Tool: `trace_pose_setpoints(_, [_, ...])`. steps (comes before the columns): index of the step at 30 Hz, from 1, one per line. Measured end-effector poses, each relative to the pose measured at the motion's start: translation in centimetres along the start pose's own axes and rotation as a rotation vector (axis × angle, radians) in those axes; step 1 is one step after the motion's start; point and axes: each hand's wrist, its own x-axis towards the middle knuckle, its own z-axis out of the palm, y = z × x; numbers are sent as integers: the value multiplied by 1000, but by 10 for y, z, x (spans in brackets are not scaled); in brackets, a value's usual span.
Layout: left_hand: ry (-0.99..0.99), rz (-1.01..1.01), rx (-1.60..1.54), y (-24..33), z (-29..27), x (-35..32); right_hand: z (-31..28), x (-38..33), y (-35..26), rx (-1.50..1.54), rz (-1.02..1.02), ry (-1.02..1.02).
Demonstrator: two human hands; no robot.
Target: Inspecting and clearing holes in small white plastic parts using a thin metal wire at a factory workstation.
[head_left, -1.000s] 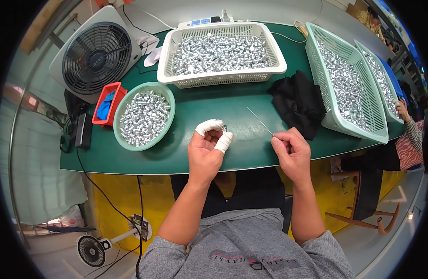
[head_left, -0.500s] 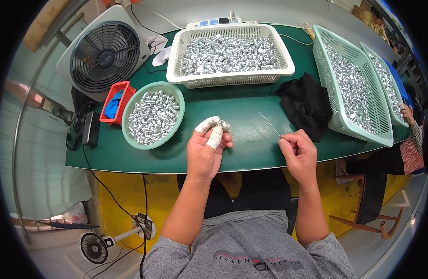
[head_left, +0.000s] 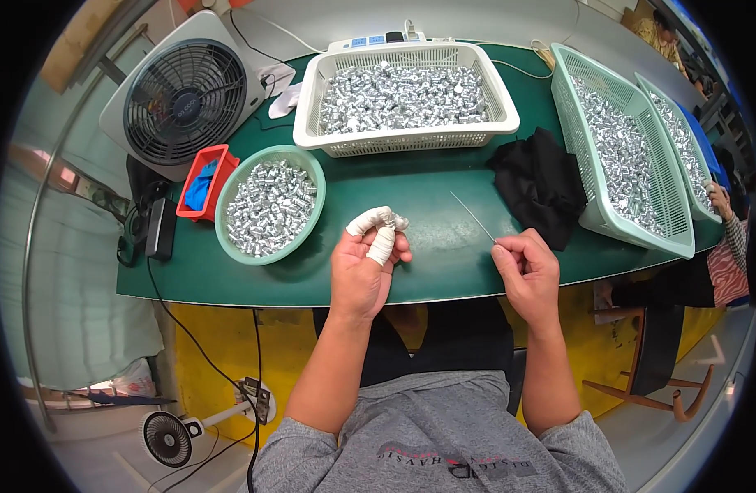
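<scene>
Our table [head_left: 443,238] carries a white basket [head_left: 406,144] at its far edge and a bowl [head_left: 269,205] at its left, both full of loose metal pieces. Our left hand [head_left: 363,267] pinches one piece [head_left: 399,222]; our right hand [head_left: 527,271] grips a thin wire [head_left: 472,218], apparently bare—threading seems hardly begun.

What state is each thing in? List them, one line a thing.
Left hand: raised over the table edge, taped fingertips pinching a small silver part.
Right hand: pinching a thin needle that points up and away.
Round bowl: filled with silver parts.
White basket: filled with parts.
Green trays: filled with parts.
Black cloth: crumpled.
Fan: cannot tell if running.
</scene>
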Motion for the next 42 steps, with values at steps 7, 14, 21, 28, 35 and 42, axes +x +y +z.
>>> trace_pose_setpoints(7, [-22, 26, 25, -1, 0, 0, 1, 0, -1, 5, 5, -16])
trace_pose_setpoints(14, [-30, 16, 42, -2, 3, 2, -2, 1, 0, 2, -11, -1])
trace_pose_setpoints(21, [17, 15, 372, 21, 37, 32, 1, 0, -2, -6, 5, -2])
trace_pose_setpoints(28, [76, 433, 852, 55, 69, 79, 2, 2, 7, 45, -32, 5])
trace_pose_setpoints(35, [61, 494, 1144, 108, -5, 30, -5, 0, 7, -6, -24, -54])
trace_pose_setpoints(42, [46, 355, 1820, 178, -65, 25, -2, 0, 6, 4, -20, -55])
